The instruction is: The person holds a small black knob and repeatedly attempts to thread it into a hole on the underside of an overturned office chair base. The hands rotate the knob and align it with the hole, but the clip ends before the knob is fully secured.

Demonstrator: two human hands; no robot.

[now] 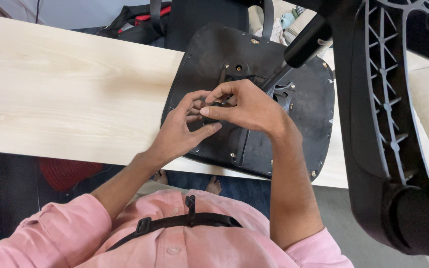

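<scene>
A black chair seat (pixel 304 124) lies upside down on the light wooden table (pixel 65 94), its underside facing up with a black metal mechanism plate (pixel 239 69) bolted on. My left hand (pixel 182 129) and my right hand (pixel 247 106) meet over the middle of the seat. Both pinch a small dark part (pixel 213 104) between their fingertips; the fingers hide most of it. A black lever with a thick round handle (pixel 306 42) sticks up from the mechanism just behind my right hand.
A large black plastic chair back with a ribbed grid (pixel 388 99) stands at the right, close to my right arm. Black bags with red trim (pixel 135 22) lie beyond the table. A red object (pixel 65 171) sits under the table's front edge.
</scene>
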